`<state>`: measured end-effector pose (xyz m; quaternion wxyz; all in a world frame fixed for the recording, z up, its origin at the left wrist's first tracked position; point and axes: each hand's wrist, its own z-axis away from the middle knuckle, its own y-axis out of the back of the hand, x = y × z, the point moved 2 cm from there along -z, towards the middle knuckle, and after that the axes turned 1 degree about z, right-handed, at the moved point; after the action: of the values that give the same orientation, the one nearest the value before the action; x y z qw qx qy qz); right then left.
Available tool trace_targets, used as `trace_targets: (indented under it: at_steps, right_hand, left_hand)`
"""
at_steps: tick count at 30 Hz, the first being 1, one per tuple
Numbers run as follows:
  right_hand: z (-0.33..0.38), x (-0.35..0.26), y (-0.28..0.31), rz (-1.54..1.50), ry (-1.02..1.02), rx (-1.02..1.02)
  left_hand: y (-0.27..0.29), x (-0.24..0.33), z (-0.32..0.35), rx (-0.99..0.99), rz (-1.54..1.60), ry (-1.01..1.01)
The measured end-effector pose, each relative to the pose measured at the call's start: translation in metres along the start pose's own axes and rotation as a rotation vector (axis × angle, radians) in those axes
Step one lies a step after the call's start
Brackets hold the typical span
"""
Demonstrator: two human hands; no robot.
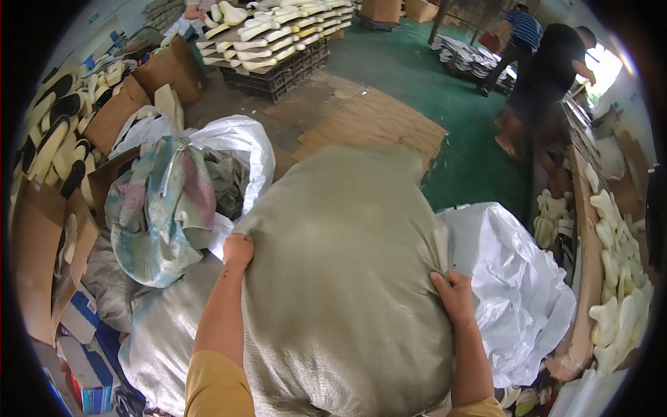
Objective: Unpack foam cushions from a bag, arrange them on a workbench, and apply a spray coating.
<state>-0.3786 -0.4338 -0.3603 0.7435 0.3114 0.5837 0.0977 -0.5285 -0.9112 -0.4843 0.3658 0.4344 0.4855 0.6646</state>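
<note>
A large, bulging olive-grey woven sack [344,271] fills the middle of the head view, right in front of me. My left hand [238,251] is closed on the fabric at its left side. On the opposite side my right hand [453,290] pinches a fold of the same sack, thumb on top. What the sack holds is hidden. Beside my left hand lies a crumpled woven sack with blue and pink stripes [163,208], next to a white plastic bag [243,149]. White woven sheeting [511,292] bulges out to the right of my right hand.
Pale foam pieces lie stacked on a black crate [278,76] at the back. Cardboard boxes [42,243] and black-and-cream pieces [59,132] crowd the left. More foam pieces [615,278] line the right edge. Two people [549,76] stand at the far right; cardboard [379,125] lies on the green floor.
</note>
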Motion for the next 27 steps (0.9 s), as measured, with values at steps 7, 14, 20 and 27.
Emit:
trace_targets:
  at_steps: [7, 14, 20, 27]
  right_hand:
    - [0.007, 0.016, 0.018, -0.303, -0.164, 0.056]
    - [0.102, 0.024, 0.084, -0.538, -0.312, -0.081]
    - [0.183, -0.021, 0.154, -0.457, -0.068, -0.074]
    - [0.286, -0.057, 0.199, -0.352, 0.384, 0.021]
  left_hand:
    - [0.046, -0.005, 0.094, -0.023, 1.287, 0.220]
    - [0.155, -0.032, 0.280, 0.256, 1.017, 0.191]
    - [0.262, -0.031, 0.398, 0.357, -0.287, -0.255]
    - [0.291, -0.032, 0.488, 0.422, 0.884, -0.138]
